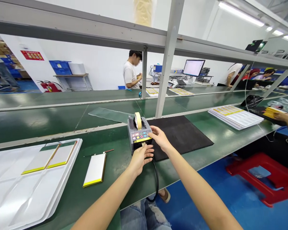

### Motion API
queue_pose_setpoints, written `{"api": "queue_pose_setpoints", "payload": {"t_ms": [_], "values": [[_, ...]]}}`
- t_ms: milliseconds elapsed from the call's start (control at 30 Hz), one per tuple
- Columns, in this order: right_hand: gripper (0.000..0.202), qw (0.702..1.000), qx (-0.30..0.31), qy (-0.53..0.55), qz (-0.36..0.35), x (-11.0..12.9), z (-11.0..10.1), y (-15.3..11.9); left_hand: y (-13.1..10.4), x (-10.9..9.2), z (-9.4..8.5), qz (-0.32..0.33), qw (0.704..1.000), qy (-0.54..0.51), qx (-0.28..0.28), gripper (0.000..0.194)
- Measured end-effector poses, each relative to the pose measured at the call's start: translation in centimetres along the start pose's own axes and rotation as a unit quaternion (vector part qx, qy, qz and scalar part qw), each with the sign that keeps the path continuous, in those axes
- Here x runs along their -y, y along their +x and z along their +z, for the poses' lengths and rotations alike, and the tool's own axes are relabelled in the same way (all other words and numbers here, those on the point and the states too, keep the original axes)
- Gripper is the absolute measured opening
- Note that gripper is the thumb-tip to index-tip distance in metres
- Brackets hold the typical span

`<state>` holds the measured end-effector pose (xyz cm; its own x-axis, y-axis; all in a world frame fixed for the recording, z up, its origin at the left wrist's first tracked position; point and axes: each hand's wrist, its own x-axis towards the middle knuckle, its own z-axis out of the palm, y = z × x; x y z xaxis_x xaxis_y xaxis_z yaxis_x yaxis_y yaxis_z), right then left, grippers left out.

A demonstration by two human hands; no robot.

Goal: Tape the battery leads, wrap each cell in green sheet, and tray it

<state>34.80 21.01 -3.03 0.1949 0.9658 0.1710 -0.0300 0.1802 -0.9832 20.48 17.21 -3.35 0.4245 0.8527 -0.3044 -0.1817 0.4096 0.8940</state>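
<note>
A grey automatic tape dispenser (136,138) with a roll of pale yellow tape (138,121) on top stands on the green bench. My left hand (141,157) is at its front outlet, with thumb and forefinger pinched on a short end of tape and the other fingers spread. My right hand (160,138) rests against the right side of the button panel, fingers apart, a fingertip at the buttons; it holds nothing. Left of the dispenser lies a flat white battery cell (95,169) with a yellow edge and thin leads.
White trays (69,179) at the left hold two more battery cells (62,156). A black mat (182,137) lies right of the dispenser, its black cable (156,182) hanging down. Further right are stacked white trays (235,118), a co-worker's hand (282,116) and a red stool (264,175). A metal post (166,64) rises behind.
</note>
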Motion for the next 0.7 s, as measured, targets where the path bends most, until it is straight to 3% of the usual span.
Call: {"api": "queue_pose_setpoints", "payload": {"t_ms": [200,367,433,533,600,700], "values": [[0.043,1.0,-0.009,0.001,-0.006,-1.2,0.1,0.2,0.5,0.6,0.0,0.012,0.999,0.033,-0.009,0.035],[0.041,0.999,0.018,-0.025,-0.023,-1.5,-0.5,-0.2,-1.8,-1.9,-1.5,0.038,0.983,0.174,0.031,0.042],[0.044,0.998,0.022,-0.048,-0.032,-0.9,-0.6,0.6,-2.5,-3.7,-2.6,0.109,0.966,0.233,-0.017,0.04],[0.047,0.993,0.017,-0.092,-0.065,0.8,-0.1,3.4,-1.9,-5.9,-4.2,0.25,0.911,0.292,-0.151,0.023],[0.045,0.987,0.026,-0.129,-0.089,2.1,0.8,6.0,-0.5,-6.5,-4.9,0.316,0.867,0.322,-0.212,0.032],[0.044,0.972,0.075,-0.196,-0.102,3.5,2.1,9.8,1.8,-6.4,-5.3,0.363,0.824,0.362,-0.24,0.047]]}}
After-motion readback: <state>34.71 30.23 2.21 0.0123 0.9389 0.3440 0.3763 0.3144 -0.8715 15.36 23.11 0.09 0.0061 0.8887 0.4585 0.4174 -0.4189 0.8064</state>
